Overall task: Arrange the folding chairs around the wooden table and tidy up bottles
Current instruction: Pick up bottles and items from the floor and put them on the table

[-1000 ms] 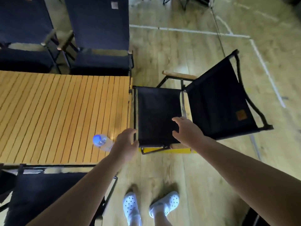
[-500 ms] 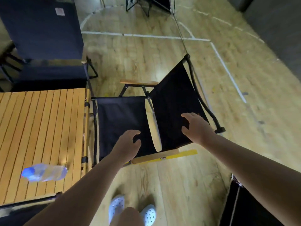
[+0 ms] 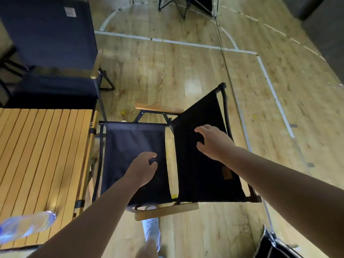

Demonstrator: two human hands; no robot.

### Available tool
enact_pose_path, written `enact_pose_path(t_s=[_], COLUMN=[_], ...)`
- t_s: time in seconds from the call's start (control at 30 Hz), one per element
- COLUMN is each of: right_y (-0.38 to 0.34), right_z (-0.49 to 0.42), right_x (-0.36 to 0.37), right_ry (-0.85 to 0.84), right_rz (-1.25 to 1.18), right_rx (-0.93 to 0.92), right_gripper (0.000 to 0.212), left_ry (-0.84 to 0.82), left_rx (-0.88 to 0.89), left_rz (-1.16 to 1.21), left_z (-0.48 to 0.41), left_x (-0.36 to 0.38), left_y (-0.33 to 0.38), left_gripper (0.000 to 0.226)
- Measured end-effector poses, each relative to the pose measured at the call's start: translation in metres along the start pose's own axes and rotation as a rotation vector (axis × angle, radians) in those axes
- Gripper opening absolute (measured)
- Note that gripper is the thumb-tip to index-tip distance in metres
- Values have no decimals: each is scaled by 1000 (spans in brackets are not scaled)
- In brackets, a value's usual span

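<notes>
A black fabric folding chair with wooden armrests stands at the right end of the slatted wooden table, its seat edge close to the tabletop. My left hand is over the seat near its right edge, fingers loosely curled, holding nothing. My right hand reaches over the tilted backrest with fingers spread; whether it touches the fabric I cannot tell. A clear plastic bottle with a blue cap lies on its side at the table's near corner.
A second dark folding chair stands at the table's far side, upper left. Part of another dark chair shows at the bottom right. A black folded frame sits far back. My white shoe is under the near armrest. Wooden floor lies to the right.
Both hands have moved rightward across the chair: the left from the table corner to the seat, the right from the seat to the backrest. The view has shifted right.
</notes>
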State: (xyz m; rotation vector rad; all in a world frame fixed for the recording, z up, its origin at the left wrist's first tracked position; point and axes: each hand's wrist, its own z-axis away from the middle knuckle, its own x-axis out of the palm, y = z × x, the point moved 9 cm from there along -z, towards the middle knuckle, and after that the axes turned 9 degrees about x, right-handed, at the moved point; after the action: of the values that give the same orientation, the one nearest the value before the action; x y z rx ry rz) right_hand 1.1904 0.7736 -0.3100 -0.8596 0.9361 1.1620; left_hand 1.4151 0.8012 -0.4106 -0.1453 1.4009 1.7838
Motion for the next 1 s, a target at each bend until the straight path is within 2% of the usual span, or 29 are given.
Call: enact_pose_path(t_s=[0.27, 0.4, 0.57, 0.73, 0.87, 1.0], right_y=[-2, 5, 10, 10, 17, 38], right_z=[-54, -70, -100, -143, -169, -199], right_x=[-27, -31, -25, -39, -58, -80], right_ry=[-32, -64, -118, -118, -93, -83], right_rz=[-9, 50, 262, 328, 374, 345], right_rx=[-71, -126, -304, -482, -604, -651], right_gripper=[47, 48, 49, 44, 40, 46], left_ry=[25, 92, 137, 239, 370, 425], left_rx=[-58, -110, -200, -275, -364, -431], left_rz=[-2, 50, 79, 9, 49, 112], left_z=[-43, -52, -67, -89, -99, -119], left_x=[-28, -33, -24, -28, -22, 3], left_y=[29, 32, 41, 60, 76, 99], left_gripper=[36, 35, 35, 36, 36, 37])
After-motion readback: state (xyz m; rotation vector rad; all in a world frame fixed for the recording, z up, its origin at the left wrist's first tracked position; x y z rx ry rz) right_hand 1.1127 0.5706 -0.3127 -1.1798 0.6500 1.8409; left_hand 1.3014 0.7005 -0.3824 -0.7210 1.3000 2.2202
